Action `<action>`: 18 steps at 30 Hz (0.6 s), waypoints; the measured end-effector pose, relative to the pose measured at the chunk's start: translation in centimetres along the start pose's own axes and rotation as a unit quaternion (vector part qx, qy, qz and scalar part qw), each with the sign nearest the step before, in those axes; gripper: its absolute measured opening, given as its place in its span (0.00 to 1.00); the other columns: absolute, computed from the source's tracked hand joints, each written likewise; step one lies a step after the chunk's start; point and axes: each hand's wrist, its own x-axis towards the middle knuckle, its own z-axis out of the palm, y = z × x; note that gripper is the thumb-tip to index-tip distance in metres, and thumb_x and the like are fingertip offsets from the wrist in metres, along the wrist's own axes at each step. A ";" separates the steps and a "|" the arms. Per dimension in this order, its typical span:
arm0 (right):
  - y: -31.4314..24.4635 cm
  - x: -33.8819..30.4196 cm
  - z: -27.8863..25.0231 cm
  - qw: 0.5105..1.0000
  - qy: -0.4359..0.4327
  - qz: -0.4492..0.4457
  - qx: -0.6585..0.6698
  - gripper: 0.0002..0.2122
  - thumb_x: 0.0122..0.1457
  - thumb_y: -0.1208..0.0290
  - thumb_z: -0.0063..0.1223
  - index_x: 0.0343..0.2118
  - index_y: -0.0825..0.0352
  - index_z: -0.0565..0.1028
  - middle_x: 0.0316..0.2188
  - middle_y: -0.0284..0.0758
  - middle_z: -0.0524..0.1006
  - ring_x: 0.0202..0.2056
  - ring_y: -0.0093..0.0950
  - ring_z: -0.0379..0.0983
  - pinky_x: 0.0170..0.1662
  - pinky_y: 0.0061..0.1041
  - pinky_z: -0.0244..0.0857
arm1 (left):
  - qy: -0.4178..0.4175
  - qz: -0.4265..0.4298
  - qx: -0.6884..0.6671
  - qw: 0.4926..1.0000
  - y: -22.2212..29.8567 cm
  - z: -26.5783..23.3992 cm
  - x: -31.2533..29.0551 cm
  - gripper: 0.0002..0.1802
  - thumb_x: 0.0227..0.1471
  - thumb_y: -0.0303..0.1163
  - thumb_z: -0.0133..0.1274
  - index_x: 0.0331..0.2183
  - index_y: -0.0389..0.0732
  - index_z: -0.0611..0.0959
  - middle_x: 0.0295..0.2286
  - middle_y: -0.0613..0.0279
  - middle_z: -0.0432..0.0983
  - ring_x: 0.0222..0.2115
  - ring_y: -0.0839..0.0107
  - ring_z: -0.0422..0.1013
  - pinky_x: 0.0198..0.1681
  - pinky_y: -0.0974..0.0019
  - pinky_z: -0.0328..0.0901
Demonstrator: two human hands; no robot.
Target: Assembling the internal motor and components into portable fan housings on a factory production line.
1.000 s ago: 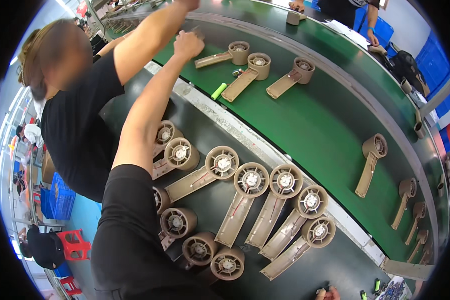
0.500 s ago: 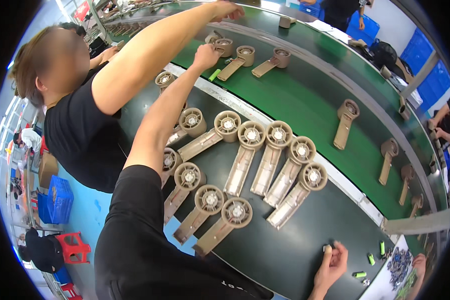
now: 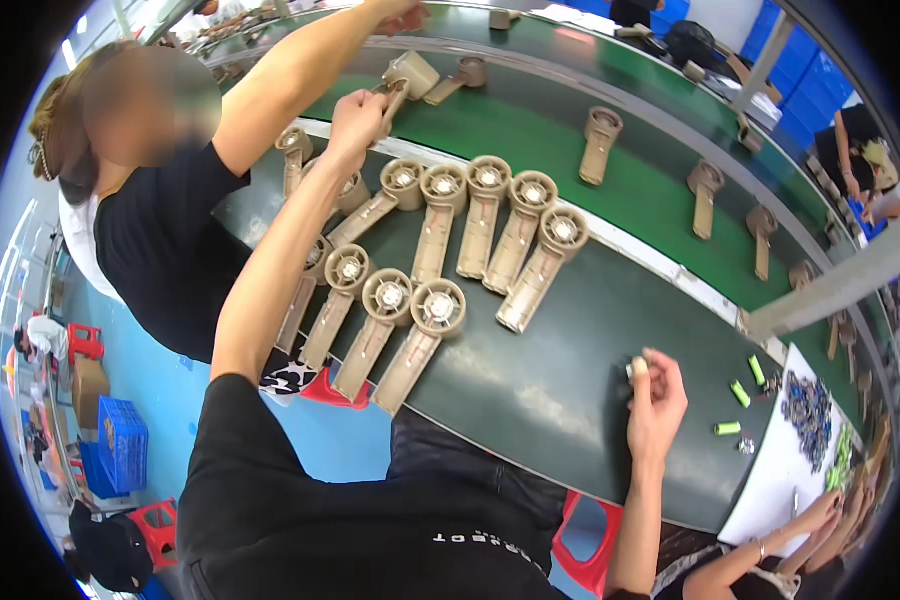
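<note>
My left hand (image 3: 358,122), reaching up to the far left, is closed around the handle of a tan handheld fan housing (image 3: 394,106) over the green conveyor belt (image 3: 530,135). Its round head (image 3: 413,74) appears just beyond my fingers. Low over the dark table, my right hand (image 3: 656,398) pinches something small and pale (image 3: 637,368), too small to name. Between my arms lie two rows of open tan fan housings with round heads; one fan housing (image 3: 533,270) ends the far row and another (image 3: 419,345) ends the near row.
Beside my right hand lie several green battery cells (image 3: 740,393). A white sheet (image 3: 760,500) carries a heap of dark small parts (image 3: 808,420). A co-worker (image 3: 170,210) stands close at left, arm stretched over the belt. A metal post (image 3: 830,280) rises at right.
My left hand has taken hold of a fan housing at the belt. The view has shifted, so the table rows sit higher in the picture. My right hand keeps its pinch.
</note>
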 end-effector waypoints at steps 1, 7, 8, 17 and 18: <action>-0.7 -0.3 0.5 0.999 -0.009 -0.004 0.034 0.09 0.62 0.71 0.54 0.42 0.68 0.76 0.23 0.24 0.71 0.20 0.10 0.62 0.21 0.10 0.53 | -0.010 0.010 -0.029 0.999 1.0 0.6 -2.9 0.12 0.53 0.32 0.49 0.20 0.40 0.72 0.16 0.67 0.67 0.16 0.77 0.63 0.19 0.70 0.57; -7.4 -3.4 4.1 0.932 -0.237 0.057 0.270 0.27 0.65 0.52 0.44 0.54 0.76 0.67 0.47 0.46 0.76 0.48 0.32 0.74 0.51 0.32 0.67 | -0.080 0.162 -0.053 0.982 5.6 7.6 -23.0 0.07 0.50 0.23 0.47 0.22 0.36 0.70 0.22 0.64 0.65 0.23 0.74 0.62 0.27 0.69 0.58; -7.8 -4.1 5.1 0.907 -0.236 0.077 0.341 0.28 0.65 0.54 0.45 0.57 0.74 0.63 0.53 0.47 0.72 0.54 0.35 0.69 0.57 0.36 0.61 | -0.078 0.178 -0.066 0.979 6.1 8.7 -26.4 0.06 0.49 0.22 0.48 0.23 0.35 0.69 0.23 0.61 0.64 0.24 0.71 0.62 0.28 0.67 0.58; -2.9 -6.0 1.0 0.848 -0.041 0.114 0.516 0.14 0.62 0.68 0.52 0.47 0.70 0.72 0.30 0.32 0.75 0.33 0.25 0.72 0.41 0.27 0.68 | -0.627 0.242 0.037 0.739 10.3 7.6 -29.9 0.13 0.52 0.37 0.57 0.34 0.37 0.77 0.31 0.53 0.74 0.34 0.56 0.71 0.38 0.58 0.66; -3.6 -6.9 -0.1 0.889 0.004 0.123 0.441 0.14 0.62 0.70 0.52 0.47 0.72 0.72 0.29 0.33 0.74 0.29 0.24 0.70 0.36 0.25 0.68 | -0.718 0.239 0.077 0.649 11.1 6.6 -26.4 0.16 0.52 0.40 0.59 0.36 0.38 0.80 0.33 0.53 0.77 0.36 0.57 0.74 0.40 0.59 0.68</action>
